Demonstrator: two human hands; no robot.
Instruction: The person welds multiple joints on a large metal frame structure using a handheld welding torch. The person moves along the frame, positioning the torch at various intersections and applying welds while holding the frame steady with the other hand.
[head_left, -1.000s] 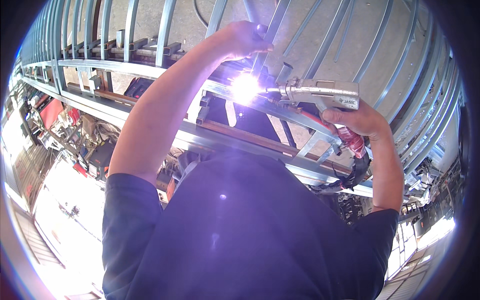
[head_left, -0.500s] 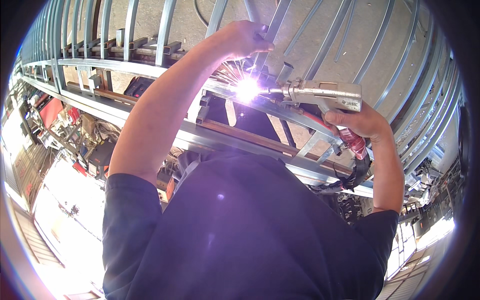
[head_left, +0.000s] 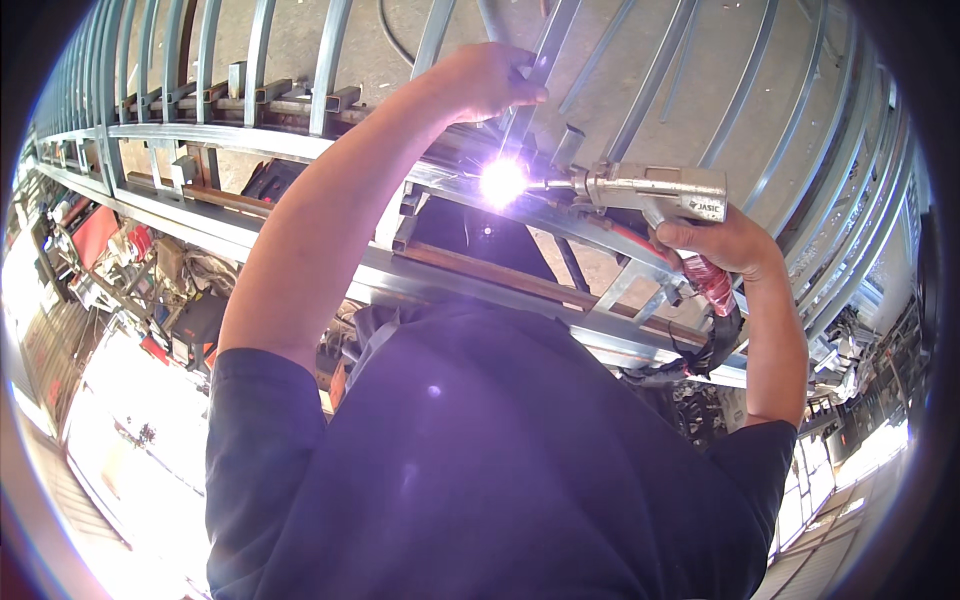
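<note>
My right hand [head_left: 722, 243] is wrapped round the red-taped grip of a silver welding gun [head_left: 655, 188]. The gun points left, and a bright white-violet arc [head_left: 504, 182] glows at its tip on the metal frame's long rail [head_left: 445, 178]. My left hand [head_left: 492, 82] is closed round an upright square steel tube [head_left: 550, 50], just above the arc. That tube's lower end meets the rail beside the glow. Glare hides the joint itself.
A row of parallel steel tubes [head_left: 745, 85] fans out over the concrete floor [head_left: 400, 75]. A rusty bar [head_left: 500, 272] runs along the frame nearer me. Cables hang from the gun's grip. Clutter with a red panel [head_left: 97, 232] lies at the left.
The spray of sparks to the left of the arc has shrunk. The gun and the glow have shifted slightly to the right. My left hand stays on the tube.
</note>
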